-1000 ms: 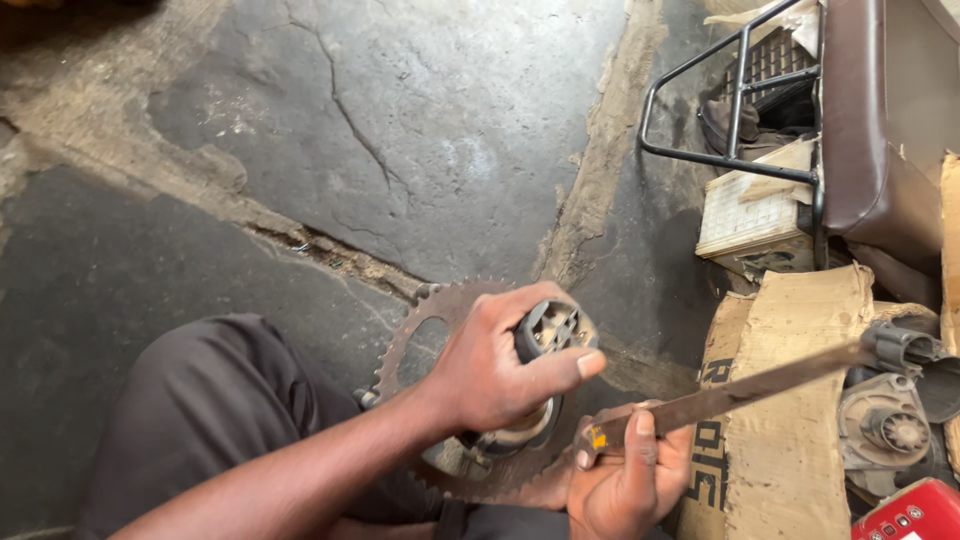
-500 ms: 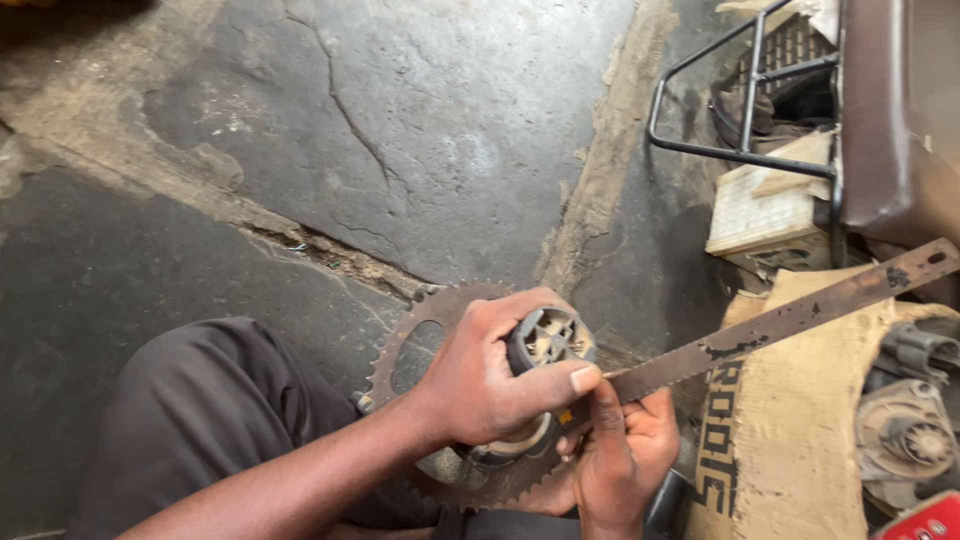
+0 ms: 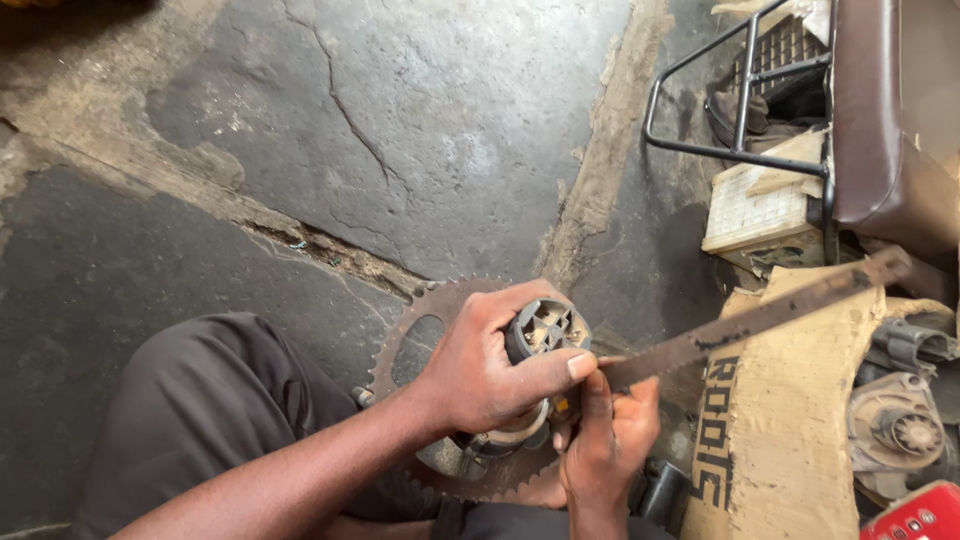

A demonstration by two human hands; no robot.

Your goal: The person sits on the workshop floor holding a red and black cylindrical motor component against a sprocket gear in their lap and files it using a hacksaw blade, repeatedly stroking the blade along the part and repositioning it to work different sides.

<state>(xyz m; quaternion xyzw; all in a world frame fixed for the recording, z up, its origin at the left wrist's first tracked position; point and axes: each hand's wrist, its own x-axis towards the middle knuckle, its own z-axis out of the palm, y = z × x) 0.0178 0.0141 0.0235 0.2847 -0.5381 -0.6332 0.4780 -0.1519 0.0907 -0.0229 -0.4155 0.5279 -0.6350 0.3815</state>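
Meanwhile, vs. half a sec earlier the flat metal bar (image 3: 750, 320) had barely moved: it kept roughly the same slant, far end up toward the upper right, near end at the hands; a full sec back that far end lay lower, by the engine parts (image 3: 895, 430) at right. Left hand (image 3: 490, 375) stayed wrapped over the hub (image 3: 545, 335) of the big rusty sprocket (image 3: 420, 330), fingers curled & pressed around the hub's side, thumb stretched across to the bar's near end. Right hand (image 3: 605, 440) sat just below & right of the left, closed on the bar's near end, fingers pinching it from beneath w/ the forefinger pointing up along it. Hub's open top, w/ its inner ribs, showed just above the left thumb; the bar's tip met the hub's right side, though whether it actually touched there couldn't be told, thumb covering the spot. Sprocket lay tilted over the person's lap, teeth showing at upper left & along the bottom edge. Bar crossed over a brown printed sack (image 3: 790, 440); a black metal rack (image 3: 740, 100) & a brown seat (image 3: 880, 120) stood at upper right on the cracked concrete floor (image 3: 400, 130).
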